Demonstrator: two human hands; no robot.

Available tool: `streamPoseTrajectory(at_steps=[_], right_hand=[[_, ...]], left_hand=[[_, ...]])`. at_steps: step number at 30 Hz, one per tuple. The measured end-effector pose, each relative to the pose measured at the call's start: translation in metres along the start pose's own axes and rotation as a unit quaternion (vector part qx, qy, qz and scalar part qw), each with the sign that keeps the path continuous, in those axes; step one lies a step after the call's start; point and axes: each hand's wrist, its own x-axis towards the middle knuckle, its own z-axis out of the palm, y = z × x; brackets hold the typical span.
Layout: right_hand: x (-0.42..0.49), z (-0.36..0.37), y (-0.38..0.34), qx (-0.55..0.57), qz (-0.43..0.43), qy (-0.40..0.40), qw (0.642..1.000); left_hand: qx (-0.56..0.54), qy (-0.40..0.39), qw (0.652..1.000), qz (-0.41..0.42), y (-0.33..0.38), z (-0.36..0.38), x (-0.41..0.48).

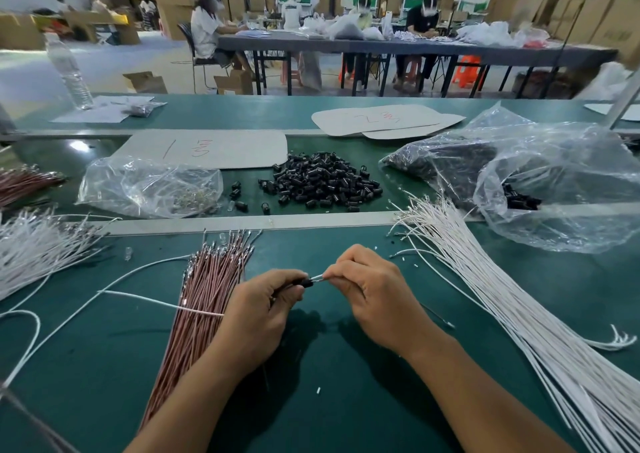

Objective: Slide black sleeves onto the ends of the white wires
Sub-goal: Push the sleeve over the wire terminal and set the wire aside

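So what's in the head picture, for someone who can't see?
Over a green table, the left hand pinches a black sleeve and the right hand pinches a white wire tip beside it. Black sleeves lie piled behind; white wires fan out at right.

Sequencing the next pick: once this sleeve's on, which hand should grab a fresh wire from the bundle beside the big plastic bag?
Right, likely. The right hand, pinching the white wire, is nearest that bundle, on its side; the left hand holds the black sleeve and would cross over.
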Motion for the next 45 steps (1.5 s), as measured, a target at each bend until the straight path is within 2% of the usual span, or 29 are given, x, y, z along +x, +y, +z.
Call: streamPoseTrajectory(at_steps=[18,37,45], right_hand=[[0.001,0.004,0.002,0.033,0.009,-0.003,0.999],[0.001,0.011,0.0,-0.002,-0.008,-0.016,1.0],[0.001,0.024,0.001,0.069,0.033,0.011,0.997]], left_hand=[[0.008,-0.014,1.0,0.01,0.003,0.0,0.0],[-0.024,-0.025,0.999,-0.02,0.0,0.002,0.0],[-0.034,-0.025,0.999,-0.027,-0.001,0.002,0.0]])
